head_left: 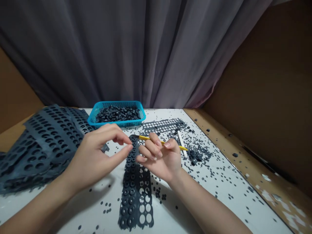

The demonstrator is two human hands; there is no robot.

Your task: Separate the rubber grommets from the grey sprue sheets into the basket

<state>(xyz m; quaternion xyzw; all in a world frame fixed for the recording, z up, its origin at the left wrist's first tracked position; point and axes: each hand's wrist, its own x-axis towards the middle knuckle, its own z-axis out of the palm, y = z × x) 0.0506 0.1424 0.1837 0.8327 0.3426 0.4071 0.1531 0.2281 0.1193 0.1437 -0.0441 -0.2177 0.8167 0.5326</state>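
Above the middle of the desk (109, 195), held a yellow tool (144, 137) clamped in the curled right hand (162, 159), with its dark end just beside the left hand (96, 152). Held thumb and forefinger of the left one almost together; could not tell whether with some small piece between. Saw below both a perforated strip (136, 198), lying toward the near edge, ringed along its left half, holed through along its right. Judged the step as tool work on these rings, the next move as calling for a steady tip and a flat strip. Noticed toward the far edge a blue basket (122, 123) with black pieces; at the left side, piled sheets (48, 139), perhaps narrowing elbow room; toward the right edge, scattered discs (196, 156), easily in the way.
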